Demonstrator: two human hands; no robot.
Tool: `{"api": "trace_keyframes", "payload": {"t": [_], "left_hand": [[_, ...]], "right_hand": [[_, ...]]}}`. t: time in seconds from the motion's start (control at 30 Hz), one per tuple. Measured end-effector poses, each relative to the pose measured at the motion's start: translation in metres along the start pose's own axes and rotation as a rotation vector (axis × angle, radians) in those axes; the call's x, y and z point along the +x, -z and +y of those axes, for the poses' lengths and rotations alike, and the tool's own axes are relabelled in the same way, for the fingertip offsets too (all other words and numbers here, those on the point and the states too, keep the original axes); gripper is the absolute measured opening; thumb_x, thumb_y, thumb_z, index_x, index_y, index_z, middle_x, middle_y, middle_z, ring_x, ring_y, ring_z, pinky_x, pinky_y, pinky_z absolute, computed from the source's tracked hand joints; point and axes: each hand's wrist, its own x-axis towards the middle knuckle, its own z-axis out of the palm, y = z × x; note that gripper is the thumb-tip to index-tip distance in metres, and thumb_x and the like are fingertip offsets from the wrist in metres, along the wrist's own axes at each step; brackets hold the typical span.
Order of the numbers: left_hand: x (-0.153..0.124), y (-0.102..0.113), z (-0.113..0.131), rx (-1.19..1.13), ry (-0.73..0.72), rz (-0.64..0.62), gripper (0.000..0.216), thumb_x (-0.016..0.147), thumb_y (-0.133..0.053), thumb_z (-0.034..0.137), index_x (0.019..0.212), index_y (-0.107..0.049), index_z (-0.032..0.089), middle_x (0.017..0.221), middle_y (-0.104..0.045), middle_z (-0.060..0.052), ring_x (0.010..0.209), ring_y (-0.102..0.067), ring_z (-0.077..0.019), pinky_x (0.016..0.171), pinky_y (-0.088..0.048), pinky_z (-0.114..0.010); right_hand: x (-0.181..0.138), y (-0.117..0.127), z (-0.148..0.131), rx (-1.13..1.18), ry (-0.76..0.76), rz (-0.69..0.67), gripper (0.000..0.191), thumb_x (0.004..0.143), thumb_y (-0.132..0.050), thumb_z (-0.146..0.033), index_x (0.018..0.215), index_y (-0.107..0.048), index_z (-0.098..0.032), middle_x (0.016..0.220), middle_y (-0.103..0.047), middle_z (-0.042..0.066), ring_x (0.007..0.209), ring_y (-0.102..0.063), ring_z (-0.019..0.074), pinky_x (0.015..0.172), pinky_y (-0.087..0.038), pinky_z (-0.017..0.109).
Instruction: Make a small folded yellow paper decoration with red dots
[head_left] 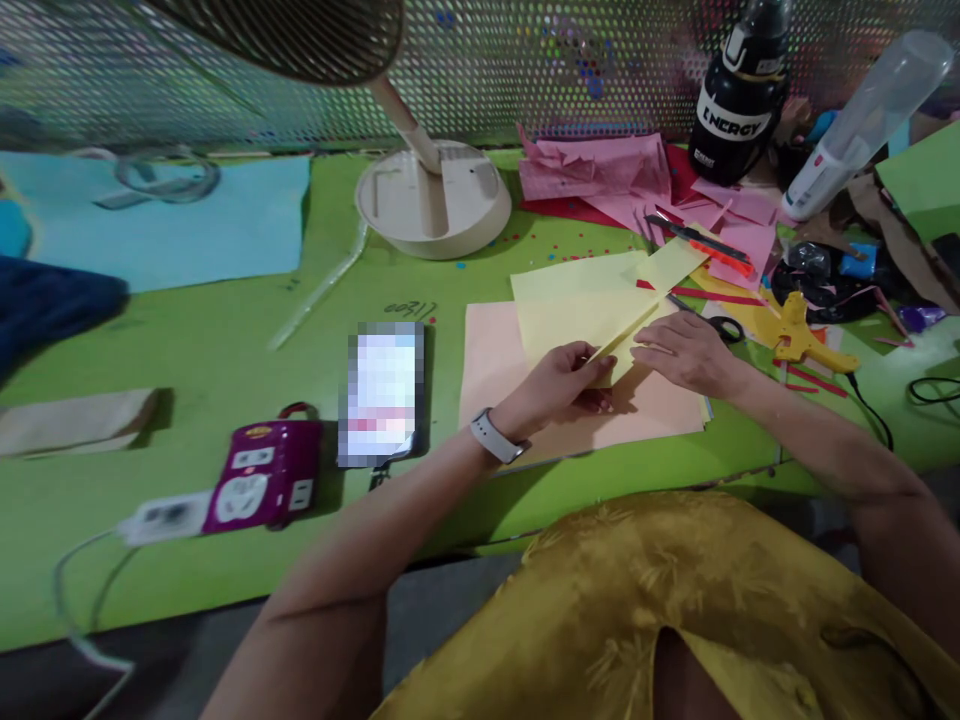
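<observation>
You have the work in the middle, as I judge it: the yellow paper piece (625,333) is already narrow, and one long edge seems to be turned up like a fold. The fold does not look finished along all its length, and the bigger yellow sheet (566,290) under it lies flat, so some work probably remains.

The piece is between your two hands, above the yellow sheet and the peach paper (491,365). It is pale, plain and thin, and it stands tilted.

Your left hand (556,385) pinches its near end between thumb and fingers. Your right hand (688,352) is at its other side, with the fingers bent and slightly apart; whether they grip or only touch the paper, I cannot tell.
</observation>
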Motion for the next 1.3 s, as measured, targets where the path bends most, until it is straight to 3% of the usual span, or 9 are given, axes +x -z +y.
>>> {"api": "trace_keyframes", "payload": {"t": [0.13,0.4,0.53,0.67,0.8,0.93,1.1,1.3], "left_hand": [[0.0,-0.001,-0.002,0.046,-0.042,0.007,0.021,0.092,-0.064,0.032,0.085,-0.052,0.017,0.053,-0.063,0.002,0.046,-0.062,-0.0097,0.048,-0.051,-0.018],[0.001,-0.003,-0.005,0.165,-0.037,0.036,0.017,0.096,-0.056,0.032,0.086,-0.051,0.018,0.053,-0.064,0.001,0.049,-0.065,-0.0119,0.046,-0.049,-0.019],[0.0,0.0,-0.006,0.393,-0.094,0.063,0.019,0.094,-0.056,0.036,0.086,-0.047,0.021,0.053,-0.063,0.003,0.041,-0.059,-0.0122,0.041,-0.043,-0.021],[-0.003,0.004,-0.006,0.82,-0.246,0.115,0.021,0.091,-0.058,0.039,0.083,-0.052,0.02,0.053,-0.06,0.003,0.044,-0.056,-0.0128,0.045,-0.036,-0.023],[-0.007,0.003,-0.007,1.197,-0.408,0.322,0.026,0.09,-0.059,0.044,0.088,-0.058,0.018,0.07,-0.067,-0.003,0.057,-0.059,-0.0165,0.049,-0.033,-0.026],[-0.006,0.004,-0.014,1.455,-0.75,0.447,0.02,0.092,-0.058,0.035,0.1,-0.063,0.017,0.093,-0.069,-0.01,0.079,-0.064,-0.0228,0.062,-0.044,-0.032],[-0.003,0.009,-0.024,1.577,-1.104,0.359,0.014,0.095,-0.053,0.017,0.098,-0.066,0.017,0.1,-0.071,-0.008,0.084,-0.064,-0.0223,0.069,-0.048,-0.035],[-0.005,0.006,-0.029,1.553,-1.224,0.432,0.016,0.094,-0.053,0.012,0.102,-0.067,0.014,0.107,-0.073,-0.01,0.092,-0.066,-0.0218,0.073,-0.05,-0.035]], "right_hand": [[-0.001,-0.01,0.003,-0.115,0.103,0.178,0.029,0.099,-0.045,-0.015,0.114,-0.068,-0.022,0.111,-0.07,0.006,0.101,-0.057,0.0193,0.085,-0.041,0.034],[0.001,-0.01,0.0,-0.239,0.17,0.229,0.027,0.098,-0.046,-0.014,0.113,-0.069,-0.02,0.105,-0.071,0.005,0.097,-0.057,0.0188,0.083,-0.041,0.033],[0.002,-0.008,-0.001,-0.25,0.186,0.226,0.027,0.099,-0.047,-0.016,0.111,-0.07,-0.02,0.104,-0.071,0.004,0.095,-0.057,0.0187,0.081,-0.041,0.032],[0.0,-0.012,0.001,-0.241,0.142,0.117,0.033,0.1,-0.04,-0.014,0.116,-0.068,-0.022,0.111,-0.07,0.005,0.099,-0.057,0.0191,0.083,-0.04,0.033],[-0.002,-0.017,0.005,-0.121,0.109,0.039,0.034,0.1,-0.04,-0.014,0.114,-0.07,-0.022,0.111,-0.069,0.007,0.1,-0.056,0.0202,0.082,-0.04,0.035],[-0.001,-0.019,0.007,-0.094,0.086,-0.021,0.028,0.1,-0.045,-0.023,0.111,-0.071,-0.02,0.109,-0.07,0.009,0.096,-0.057,0.0216,0.076,-0.04,0.035],[-0.001,-0.013,0.005,-0.073,0.119,-0.007,0.028,0.1,-0.044,-0.026,0.109,-0.07,-0.019,0.108,-0.069,0.01,0.095,-0.056,0.0218,0.076,-0.039,0.036],[0.0,-0.009,0.007,-0.033,0.135,0.001,0.027,0.1,-0.044,-0.024,0.102,-0.07,-0.017,0.099,-0.07,0.008,0.089,-0.055,0.0194,0.073,-0.038,0.033]]}}
